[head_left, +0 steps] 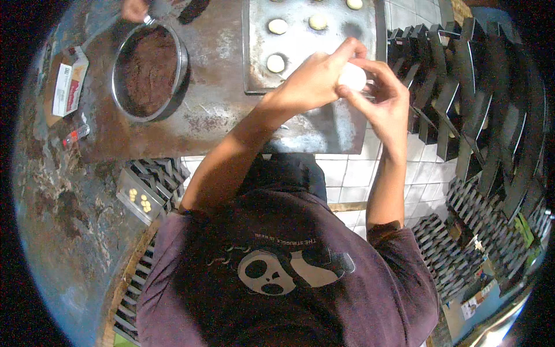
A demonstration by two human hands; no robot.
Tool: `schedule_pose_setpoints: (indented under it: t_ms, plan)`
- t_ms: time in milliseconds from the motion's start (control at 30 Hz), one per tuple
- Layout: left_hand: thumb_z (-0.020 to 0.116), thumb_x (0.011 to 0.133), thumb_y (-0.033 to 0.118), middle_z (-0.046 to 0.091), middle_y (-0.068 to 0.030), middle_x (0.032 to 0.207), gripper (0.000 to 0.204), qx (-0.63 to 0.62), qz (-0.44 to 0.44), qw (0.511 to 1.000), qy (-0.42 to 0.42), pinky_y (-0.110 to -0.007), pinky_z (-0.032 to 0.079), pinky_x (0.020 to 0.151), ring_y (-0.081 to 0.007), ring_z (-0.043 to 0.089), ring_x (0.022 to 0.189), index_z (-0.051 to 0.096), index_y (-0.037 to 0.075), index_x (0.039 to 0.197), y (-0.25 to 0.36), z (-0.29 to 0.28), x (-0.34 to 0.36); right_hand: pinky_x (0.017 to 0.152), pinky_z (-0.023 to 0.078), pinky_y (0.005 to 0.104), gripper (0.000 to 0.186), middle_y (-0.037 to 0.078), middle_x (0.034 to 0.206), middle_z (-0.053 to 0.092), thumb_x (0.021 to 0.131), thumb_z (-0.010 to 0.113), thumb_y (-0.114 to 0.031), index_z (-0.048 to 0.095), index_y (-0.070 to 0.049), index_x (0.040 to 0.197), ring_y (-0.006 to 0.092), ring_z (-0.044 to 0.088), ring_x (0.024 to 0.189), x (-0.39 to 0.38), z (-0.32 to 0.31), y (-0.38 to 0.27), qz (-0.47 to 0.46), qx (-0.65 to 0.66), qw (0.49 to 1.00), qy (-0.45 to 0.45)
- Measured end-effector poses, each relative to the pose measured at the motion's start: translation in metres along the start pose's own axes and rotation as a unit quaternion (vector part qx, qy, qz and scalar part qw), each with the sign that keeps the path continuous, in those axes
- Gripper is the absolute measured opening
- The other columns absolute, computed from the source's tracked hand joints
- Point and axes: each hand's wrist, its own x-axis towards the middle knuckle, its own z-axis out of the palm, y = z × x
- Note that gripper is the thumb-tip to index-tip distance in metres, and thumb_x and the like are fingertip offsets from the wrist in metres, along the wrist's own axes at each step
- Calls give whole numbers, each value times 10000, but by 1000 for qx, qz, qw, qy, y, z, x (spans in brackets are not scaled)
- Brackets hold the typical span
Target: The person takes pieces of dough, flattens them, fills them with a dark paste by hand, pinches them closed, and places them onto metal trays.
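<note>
A round white piece of dough [352, 77] is held up between my two hands over the near right part of the baking tray [254, 78]. My left hand [322, 72] presses against its left side, with the forefinger bent over the top. From the right, my right hand [386, 95] curves its thumb and fingers around the same piece. Beyond my hands, several pale dough balls [278, 26] sit apart on the tray. Some of the tray's surface is hidden behind my hands.
Left of the tray, a round metal pan [182, 69] holds brown filling. Another person's hand [134, 10] grips a metal tool at its far rim. A cardboard box [68, 89] lies farther left. Stacked dark metal trays [451, 87] stand right; a tray with yellow pieces [140, 201] lies lower left.
</note>
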Motion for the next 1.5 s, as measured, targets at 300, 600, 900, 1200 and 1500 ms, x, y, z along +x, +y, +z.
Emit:
schedule_pose_setpoints:
  t_ms: [300, 600, 900, 1200, 1500]
  plan:
    - [933, 682, 160, 477, -211, 1407, 1216, 35, -144, 989, 8, -342, 560, 734, -175, 625, 783, 130, 167, 1595, -27, -52, -41, 901, 575, 407, 405, 188, 1122, 725, 803, 868, -235, 757, -75, 1157, 307, 734, 1020, 44, -48, 195, 91, -267, 957, 70]
    - [841, 777, -35, 484, -141, 1346, 1076, 38, -387, 914, 113, -269, 493, 660, -118, 531, 716, 144, 174, 1569, -51, -79, -205, 1263, 206, 509, 957, 268, 1644, 287, 951, 621, -589, 304, 77, 1562, 421, 241, 1542, 61, -12, 269, -32, -538, 842, -24]
    - [872, 776, -4, 515, -114, 1273, 1016, 67, -405, 895, 177, -254, 451, 583, -82, 488, 636, 200, 124, 1528, -46, -93, -278, 1251, 154, 605, 869, 205, 1696, 217, 1025, 422, -639, 234, -48, 1634, 383, 178, 1573, 76, 11, 297, 20, -515, 857, 17]
    - [836, 816, 0, 552, -90, 1214, 899, 72, -385, 892, 226, -234, 457, 616, -70, 472, 643, 262, 90, 1503, -45, -95, -291, 985, 542, 460, 433, 163, 1332, 618, 930, 707, -181, 614, -56, 1334, 378, 623, 1190, 171, 41, 210, -142, -473, 863, -107]
    - [670, 967, 62, 630, -123, 1265, 463, -95, -232, 911, 328, -344, 508, 986, -215, 606, 1184, 493, 54, 1394, -80, -90, -221, 724, 553, 367, 288, 118, 749, 729, 871, 734, -300, 754, -13, 889, 197, 711, 740, 236, 61, 192, -23, -392, 869, -301]
